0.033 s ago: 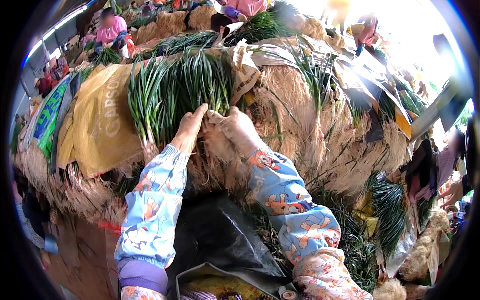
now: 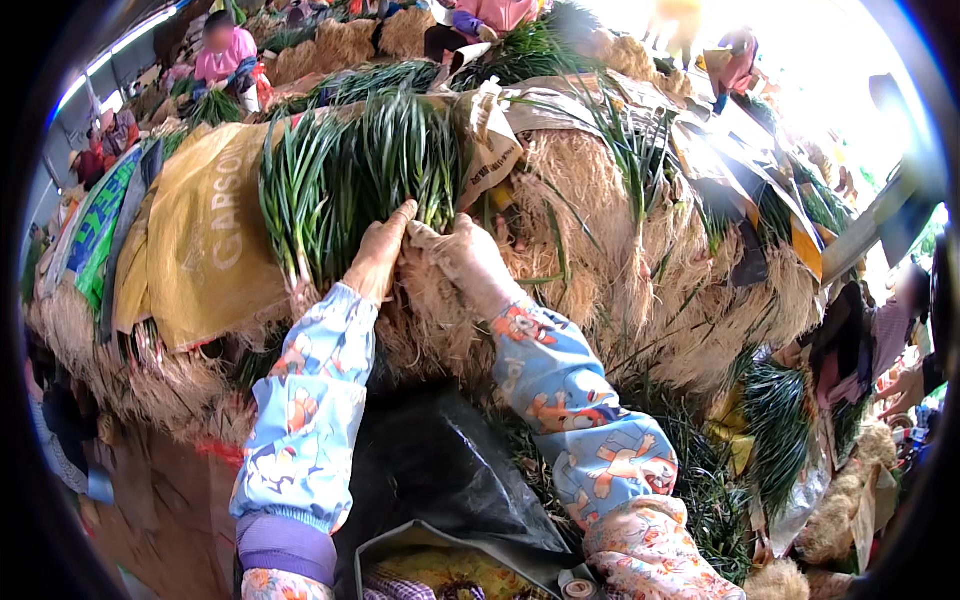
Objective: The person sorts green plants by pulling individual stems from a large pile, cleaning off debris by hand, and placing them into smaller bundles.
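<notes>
Onion heap [image 2: 620,250] ahead, prob. no gap.

Glossy smooth green leaves [image 2: 380,170] top rough, straw-like matt roots [image 2: 600,230], beside a woven yellow plastic sack [image 2: 200,240] and printed cloth sleeves [image 2: 310,420].

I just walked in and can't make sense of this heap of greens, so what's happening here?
A person in blue patterned sleeves has both hands on a bunch of green onions lying on top of a big pile of them, pale stringy roots facing out. The left hand presses against the bunch's lower stalks, and the right hand sits beside it at the roots. A yellow sack lies to the left. Other people sit farther back among more bunches.
</notes>
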A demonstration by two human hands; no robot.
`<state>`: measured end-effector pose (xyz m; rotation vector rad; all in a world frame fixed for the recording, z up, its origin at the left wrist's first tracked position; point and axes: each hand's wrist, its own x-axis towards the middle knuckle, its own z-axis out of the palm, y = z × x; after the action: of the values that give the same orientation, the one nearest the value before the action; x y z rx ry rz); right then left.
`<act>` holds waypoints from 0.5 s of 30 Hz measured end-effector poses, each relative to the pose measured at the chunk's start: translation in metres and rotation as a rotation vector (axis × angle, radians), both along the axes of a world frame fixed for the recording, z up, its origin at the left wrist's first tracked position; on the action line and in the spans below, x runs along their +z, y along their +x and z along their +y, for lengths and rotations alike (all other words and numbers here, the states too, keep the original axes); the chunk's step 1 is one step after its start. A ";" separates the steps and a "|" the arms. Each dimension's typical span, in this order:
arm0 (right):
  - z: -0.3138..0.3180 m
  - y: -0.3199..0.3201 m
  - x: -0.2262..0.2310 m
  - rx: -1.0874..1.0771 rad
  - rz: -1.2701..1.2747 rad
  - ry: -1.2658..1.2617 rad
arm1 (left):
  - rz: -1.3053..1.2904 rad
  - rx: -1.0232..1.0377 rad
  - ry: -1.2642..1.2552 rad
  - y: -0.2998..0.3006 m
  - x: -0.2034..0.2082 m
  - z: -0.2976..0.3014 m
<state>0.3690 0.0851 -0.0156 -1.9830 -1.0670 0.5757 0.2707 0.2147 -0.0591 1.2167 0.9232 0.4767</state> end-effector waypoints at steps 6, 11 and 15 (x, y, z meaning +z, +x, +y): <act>-0.018 -0.043 0.055 0.081 0.503 0.481 | -0.439 -0.051 0.153 -0.043 0.086 -0.032; -0.026 -0.004 -0.020 0.111 0.432 0.461 | -0.072 -0.064 0.454 -0.069 0.069 -0.016; -0.012 0.042 -0.105 0.047 -0.100 0.244 | 0.302 0.042 0.502 -0.075 0.031 -0.008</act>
<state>0.4107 0.0729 -0.1208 -1.7922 -1.1877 0.3548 0.1960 0.2065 -0.0278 1.7619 1.1251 0.5900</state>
